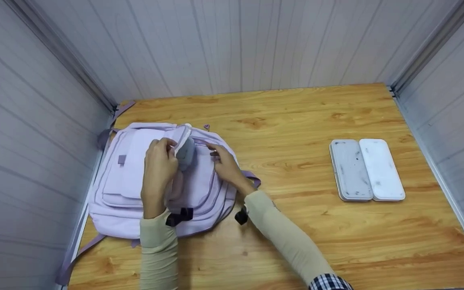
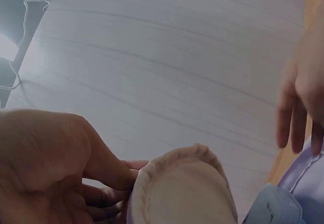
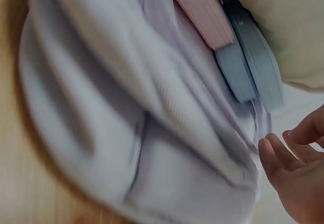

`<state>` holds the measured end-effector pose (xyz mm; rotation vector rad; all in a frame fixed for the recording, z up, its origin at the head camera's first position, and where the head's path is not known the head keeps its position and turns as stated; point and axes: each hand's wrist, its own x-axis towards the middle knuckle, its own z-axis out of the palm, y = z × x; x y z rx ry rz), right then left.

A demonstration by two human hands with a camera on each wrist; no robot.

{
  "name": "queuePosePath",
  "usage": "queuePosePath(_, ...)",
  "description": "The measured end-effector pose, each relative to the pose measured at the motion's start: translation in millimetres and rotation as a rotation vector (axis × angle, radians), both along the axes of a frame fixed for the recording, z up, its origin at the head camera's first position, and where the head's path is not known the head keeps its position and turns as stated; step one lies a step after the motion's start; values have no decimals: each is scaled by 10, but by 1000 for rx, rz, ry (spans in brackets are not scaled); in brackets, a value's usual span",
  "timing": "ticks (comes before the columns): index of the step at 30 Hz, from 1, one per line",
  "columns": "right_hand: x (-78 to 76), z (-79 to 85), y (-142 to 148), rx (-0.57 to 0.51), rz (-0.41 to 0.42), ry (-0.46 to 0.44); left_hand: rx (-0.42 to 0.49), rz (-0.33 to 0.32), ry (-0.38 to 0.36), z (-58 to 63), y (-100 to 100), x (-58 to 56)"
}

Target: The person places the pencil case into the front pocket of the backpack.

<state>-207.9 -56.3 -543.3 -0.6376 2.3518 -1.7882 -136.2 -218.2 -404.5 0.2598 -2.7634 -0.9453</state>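
Backpack (image 1: pixel 131 177) lies on a tabletop (image 1: pixel 280 121), a pink case (image 3: pixel 202 14) and blue-grey cases (image 3: pixel 260 59) already in its unzipped pocket (image 1: pixel 199 173); the left grip (image 1: pixel 159 165) pinches the flap (image 1: pixel 183 136), the loose-fingered right grip (image 1: pixel 228 165) holds nothing; a hinged case (image 1: pixel 351 171) sits outside.

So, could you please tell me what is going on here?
A person's left hand pinches the raised flap of a lilac backpack. The right hand is close by, with nothing visible in its grasp. A pink case and grey-blue cases show inside. To the right, an open two-part case lies on the table.
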Motion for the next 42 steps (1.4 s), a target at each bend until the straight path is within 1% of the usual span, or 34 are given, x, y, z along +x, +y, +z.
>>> queuePosePath(2,31,-7,118,17,-30,40,1,0,0,-4,-4,4)
queuePosePath(3,53,3,179,2,-45,49,4,1,1,-5,-6,6)
queuePosePath(5,124,95,317,-41,-70,54,7,0,-1,-9,-10,7)
queuePosePath(8,247,275,525,-102,-112,61,12,0,-8,-3,-11,4)
queuePosePath(10,334,389,658,-122,-136,61,15,0,-15,-2,-12,3)
queuePosePath(13,412,430,812,-115,-184,72,16,4,-21,1,-18,8)
queuePosePath(20,546,445,1065,-115,-277,126,11,4,-5,4,-26,25)
queuePosePath(27,643,453,1355,-110,-343,145,14,3,-4,1,-36,28)
queuePosePath(35,721,445,1771,-95,-500,182,18,8,-6,-8,-42,29)
queuePosePath(38,758,390,1948,-81,-573,187,17,8,-8,-7,-41,32)
queuePosePath(42,761,175,2219,-70,-674,177,15,12,-14,0,-42,38)
